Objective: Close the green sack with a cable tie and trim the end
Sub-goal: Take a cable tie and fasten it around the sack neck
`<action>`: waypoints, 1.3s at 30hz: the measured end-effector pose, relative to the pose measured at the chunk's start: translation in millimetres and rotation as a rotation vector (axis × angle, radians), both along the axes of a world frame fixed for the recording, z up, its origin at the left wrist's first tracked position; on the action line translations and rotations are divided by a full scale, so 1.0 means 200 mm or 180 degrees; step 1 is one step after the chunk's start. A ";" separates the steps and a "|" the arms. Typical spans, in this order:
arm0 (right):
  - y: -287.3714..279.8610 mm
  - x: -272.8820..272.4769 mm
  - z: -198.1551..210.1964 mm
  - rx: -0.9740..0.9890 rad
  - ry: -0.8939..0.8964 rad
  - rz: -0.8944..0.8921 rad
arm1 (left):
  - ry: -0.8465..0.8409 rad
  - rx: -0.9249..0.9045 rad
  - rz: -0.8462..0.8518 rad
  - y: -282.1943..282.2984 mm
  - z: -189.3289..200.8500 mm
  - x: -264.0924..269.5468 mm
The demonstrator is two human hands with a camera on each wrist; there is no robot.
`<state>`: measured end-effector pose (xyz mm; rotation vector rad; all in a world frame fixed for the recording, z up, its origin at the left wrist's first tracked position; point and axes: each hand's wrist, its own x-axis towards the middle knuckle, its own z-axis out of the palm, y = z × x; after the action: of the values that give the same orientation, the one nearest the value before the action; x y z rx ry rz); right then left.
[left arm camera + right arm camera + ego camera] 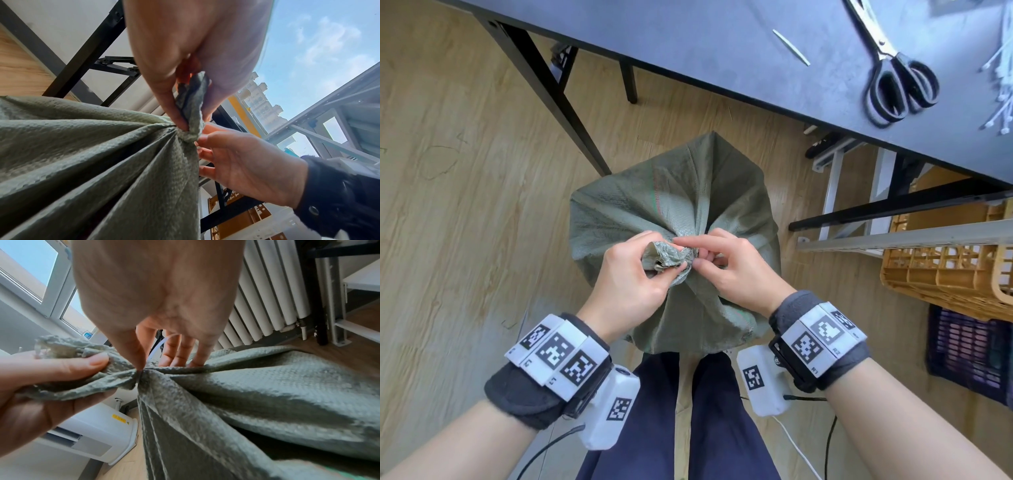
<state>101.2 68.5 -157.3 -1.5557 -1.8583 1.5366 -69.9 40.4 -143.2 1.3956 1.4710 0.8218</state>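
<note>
A green woven sack (pixel 681 192) stands on the floor in front of my legs, its mouth gathered into a twisted neck (pixel 667 257). My left hand (pixel 626 274) grips the bunched end of that neck between thumb and fingers (pixel 61 365). My right hand (pixel 726 270) is at the cinch point, thumb and index finger pressed to the neck and the other fingers curled. In the right wrist view a thin white cable tie (pixel 162 343) arcs between my right fingers just behind the neck. Where the tie runs round the neck is hidden by cloth and fingers.
A dark table (pixel 722 41) stands beyond the sack; on it lie black-handled scissors (pixel 900 85), a short white tie offcut (pixel 791 47) and a bundle of white cable ties (pixel 1001 85). A yellow crate (pixel 945 274) and a purple crate (pixel 969 356) sit at the right.
</note>
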 end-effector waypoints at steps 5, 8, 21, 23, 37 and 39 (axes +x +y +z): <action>-0.01 -0.03 0.00 0.0159 -0.0094 -0.0154 | 0.0150 0.0188 -0.0160 -0.01 0.00 0.00; -0.02 -0.06 0.00 0.0258 -0.0195 -0.0177 | 0.0190 0.0276 -0.0223 -0.03 0.00 0.00; -0.02 -0.03 -0.04 0.0214 0.0001 0.0057 | 0.0048 0.0196 -0.0216 -0.01 0.02 0.00; -0.02 -0.05 -0.05 0.0372 -0.0055 -0.0019 | 0.0102 0.0238 -0.0193 -0.01 0.02 0.01; 0.07 0.05 0.00 -0.0075 -0.0197 0.0394 | 0.0362 0.0309 -0.0695 -0.02 0.00 -0.03; 0.09 0.07 0.01 0.0045 -0.0418 0.0346 | 0.0486 0.0214 -0.0879 -0.03 0.02 -0.04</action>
<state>115.5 86.1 -154.7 -1.6090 -2.0516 1.4948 -77.8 33.8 -139.3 1.6986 1.3332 0.6057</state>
